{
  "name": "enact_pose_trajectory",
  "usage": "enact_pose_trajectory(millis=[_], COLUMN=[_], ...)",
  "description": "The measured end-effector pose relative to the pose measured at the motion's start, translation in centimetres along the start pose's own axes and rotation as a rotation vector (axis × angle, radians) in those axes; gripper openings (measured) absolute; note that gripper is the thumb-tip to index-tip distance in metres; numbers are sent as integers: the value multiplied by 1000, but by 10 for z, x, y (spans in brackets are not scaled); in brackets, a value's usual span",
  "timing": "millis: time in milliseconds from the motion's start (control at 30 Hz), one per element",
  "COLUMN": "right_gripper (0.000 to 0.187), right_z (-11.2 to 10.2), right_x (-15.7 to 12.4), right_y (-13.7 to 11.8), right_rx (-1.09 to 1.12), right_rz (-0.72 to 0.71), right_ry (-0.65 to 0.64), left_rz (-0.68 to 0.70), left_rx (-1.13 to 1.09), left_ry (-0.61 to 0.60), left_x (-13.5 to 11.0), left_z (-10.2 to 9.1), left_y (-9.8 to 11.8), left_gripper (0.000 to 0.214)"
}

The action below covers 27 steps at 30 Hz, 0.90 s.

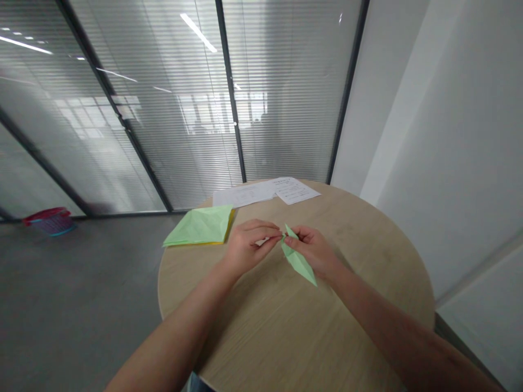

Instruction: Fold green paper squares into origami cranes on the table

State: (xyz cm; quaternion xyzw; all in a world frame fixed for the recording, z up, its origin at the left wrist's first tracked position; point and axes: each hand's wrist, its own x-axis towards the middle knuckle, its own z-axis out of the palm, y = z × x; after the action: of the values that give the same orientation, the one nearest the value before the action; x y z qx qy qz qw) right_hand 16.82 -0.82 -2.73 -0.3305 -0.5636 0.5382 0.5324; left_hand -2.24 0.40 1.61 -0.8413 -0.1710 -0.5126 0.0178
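Note:
A small piece of folded light green paper [299, 262] is held above the middle of the round wooden table. My right hand [312, 247] pinches it near its upper end, thumb in front and fingers behind. From the left, my left hand [251, 245] reaches the paper's upper left edge with thumb and fingertips brought together there. The paper's long pointed end hangs down toward the lower right. Exactly how much paper lies between the left fingertips is too small to make out.
On the round table [261, 337], a stack of green and yellow paper [200, 226] lies at the left edge. White printed sheets [261, 191] lie at the back. A red and blue basket [51, 222] stands on the floor at far left. Glass panels with blinds [286, 109] rise behind.

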Motion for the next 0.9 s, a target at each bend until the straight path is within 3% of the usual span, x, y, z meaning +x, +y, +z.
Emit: enact_pose_trajectory(millis=[333, 900], right_gripper=[32, 23], right_z=[10, 15], right_x=[-6, -11], right_y=[-13, -15], right_rx=[9, 53], right_rz=[-52, -79], right_ry=[13, 85], left_rz=[37, 124], left_rx=[40, 186], left_ry=[31, 39], left_x=[1, -2], left_z=[1, 1], left_y=[12, 15], left_gripper=[8, 12])
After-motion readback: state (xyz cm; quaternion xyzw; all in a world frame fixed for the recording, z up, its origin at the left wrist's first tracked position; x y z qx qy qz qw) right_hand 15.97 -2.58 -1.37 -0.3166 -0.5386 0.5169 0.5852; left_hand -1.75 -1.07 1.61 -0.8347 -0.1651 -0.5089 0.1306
